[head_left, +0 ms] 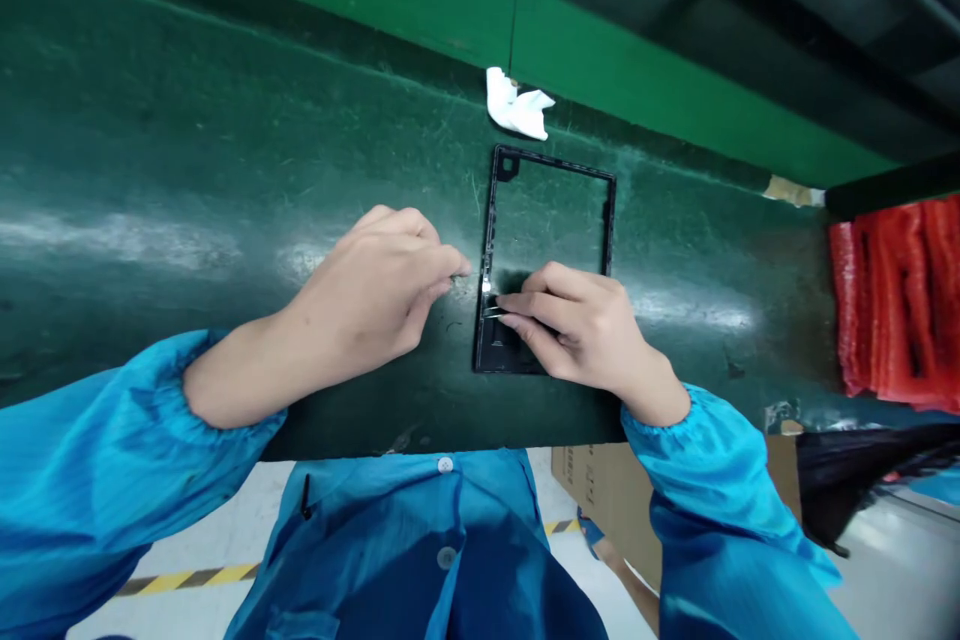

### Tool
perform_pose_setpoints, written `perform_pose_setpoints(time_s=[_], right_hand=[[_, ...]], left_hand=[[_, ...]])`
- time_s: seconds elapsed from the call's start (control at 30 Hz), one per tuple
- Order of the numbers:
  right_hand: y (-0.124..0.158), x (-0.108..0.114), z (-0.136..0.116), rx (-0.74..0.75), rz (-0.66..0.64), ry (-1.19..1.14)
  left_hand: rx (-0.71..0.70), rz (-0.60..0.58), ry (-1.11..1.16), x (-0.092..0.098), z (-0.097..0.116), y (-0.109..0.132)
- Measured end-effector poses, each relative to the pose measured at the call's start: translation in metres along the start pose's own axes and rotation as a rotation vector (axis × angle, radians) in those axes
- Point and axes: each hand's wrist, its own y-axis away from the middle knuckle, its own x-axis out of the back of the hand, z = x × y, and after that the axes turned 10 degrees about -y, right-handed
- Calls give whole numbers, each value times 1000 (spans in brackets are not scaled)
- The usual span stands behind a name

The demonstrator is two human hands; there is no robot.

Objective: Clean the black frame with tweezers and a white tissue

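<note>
A thin black rectangular plastic frame (611, 220) lies flat on the green bench, with a solid panel at its near end. My right hand (581, 325) is over the near part of the frame, closed on a pair of tweezers (492, 313). The metal tips reach the frame's left side, close to a small shiny spot. Just left of the frame, my left hand (382, 280) hovers with thumb and forefinger pinched. Whatever sits between those fingertips is too small to make out.
Beyond the frame a crumpled white tissue (519, 106) lies against the green back ledge (450, 0). Red plastic packaging (896, 300) is piled at the right end of the bench (150, 150). Below the bench edge stands a cardboard box (607, 500).
</note>
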Motion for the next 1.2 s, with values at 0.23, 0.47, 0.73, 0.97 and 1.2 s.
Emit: perform_pose_setpoints(time_s=[0.23,0.47,0.73,0.97,1.2], right_hand=[[3,-7,-2,33,-11,-24],[5,-10,-6,58,-9,65],[2,-10,-9,122,-19,126],[3,-10,-6,154,-42,120],[9,-10,-1,121,23,43]], left_hand=[[-104,21,-48,-12,11,3],[-145,-11,-112,-31,25,7],[-148,-21,-114,-33,21,6],[-150,-26,-124,-36,21,6],[-157,-22,-97,-37,20,8]])
